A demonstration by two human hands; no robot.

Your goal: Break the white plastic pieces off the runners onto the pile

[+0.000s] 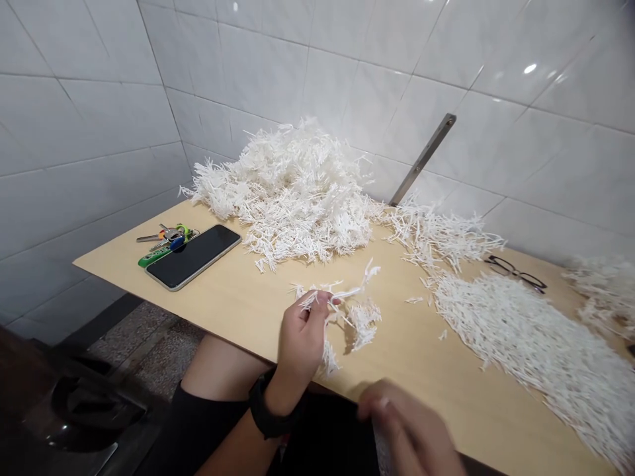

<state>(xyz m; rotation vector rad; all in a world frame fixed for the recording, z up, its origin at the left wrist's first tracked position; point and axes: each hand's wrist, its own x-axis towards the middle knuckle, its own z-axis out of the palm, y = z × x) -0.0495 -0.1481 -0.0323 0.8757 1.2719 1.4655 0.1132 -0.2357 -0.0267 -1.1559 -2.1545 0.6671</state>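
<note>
My left hand, with a black band on its wrist, is closed over the table's near edge. Between thumb and fingers it pinches a white branched plastic-looking piece, whose thin arms stick out to the right. Just below and beside it hangs or lies a small cluster of similar white bits; I cannot tell if it is joined to the held piece. My right hand is lower right at the table edge, smeared by motion, with its fingers partly curled. Whether anything is in it cannot be made out.
A tall heap of white branched pieces stands against the tiled wall. Short white slivers spread over the table's right side. A phone and keys lie left; glasses lie right. A metal bar leans on the wall.
</note>
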